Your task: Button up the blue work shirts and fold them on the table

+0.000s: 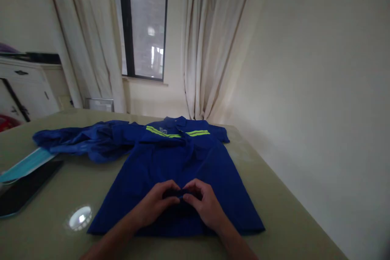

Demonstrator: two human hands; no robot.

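A dark blue short-sleeved shirt (164,166) with yellow-green stripes lies on the table, collar at the far side and hem toward me. Near the middle of its lower front, my left hand (158,203) pinches a bit of the blue fabric between thumb and fingers. Right beside it, my right hand (204,203) pinches the same part of the cloth, its fingertips almost touching those of the left. The fabric between the hands is slightly raised and dark.
Another crumpled blue garment (100,140) lies at the far left against the shirt. Left of it are a light blue face mask (29,164) and a dark flat device (27,189) on the table (73,191). A wall (310,89) runs along the right edge.
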